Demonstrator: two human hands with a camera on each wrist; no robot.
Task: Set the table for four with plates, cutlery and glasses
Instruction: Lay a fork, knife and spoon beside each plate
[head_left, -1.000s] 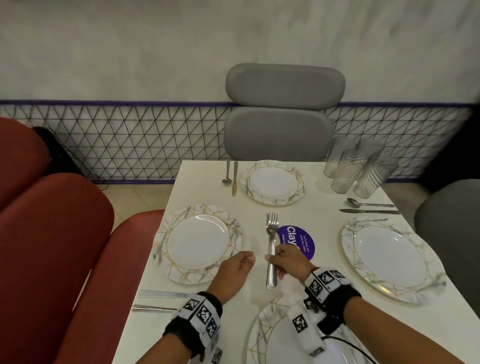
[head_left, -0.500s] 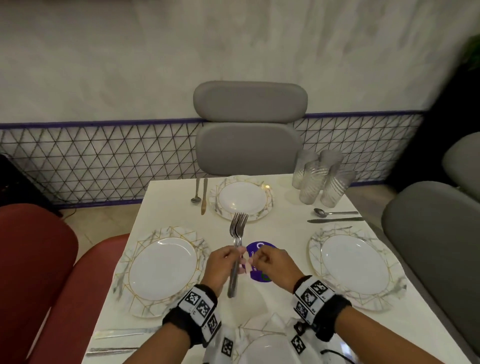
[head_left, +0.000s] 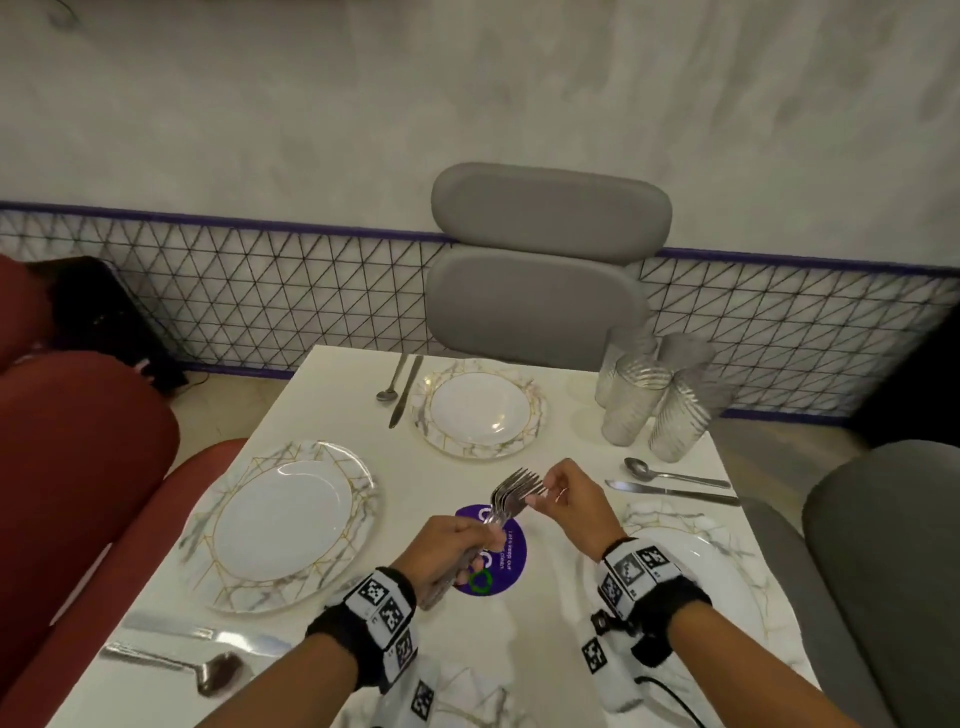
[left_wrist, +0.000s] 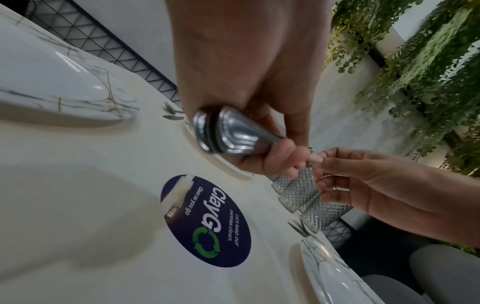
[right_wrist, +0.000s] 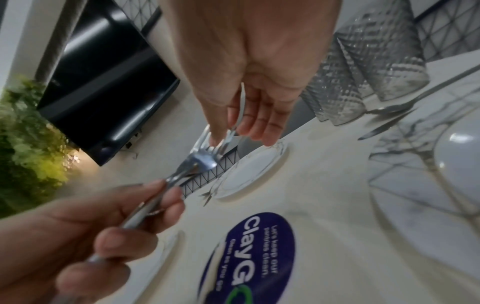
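A bundle of steel forks (head_left: 511, 491) hangs tilted over the table's middle. My left hand (head_left: 467, 545) grips the bundled handles, whose ends (left_wrist: 221, 131) stick out below the fist. My right hand (head_left: 540, 493) pinches the tines of one fork (right_wrist: 228, 133) at the top of the bundle. Marble-patterned plates lie at the left (head_left: 280, 525), far (head_left: 478, 408) and right (head_left: 727, 587) places, and a near plate (head_left: 467, 699) is half hidden by my wrists. Several ribbed glasses (head_left: 654, 395) stand grouped at the far right corner.
A spoon (head_left: 670, 474) and knife (head_left: 675, 492) lie beyond the right plate, another pair (head_left: 400, 387) left of the far plate, a third pair (head_left: 187, 654) at the near left. A purple round sticker (head_left: 506, 556) marks the table's centre. Grey and red chairs surround the table.
The fork bundle has passed from my right hand into my left hand's grip. It has lifted and tilted right, and my right hand has moved up to the tines.
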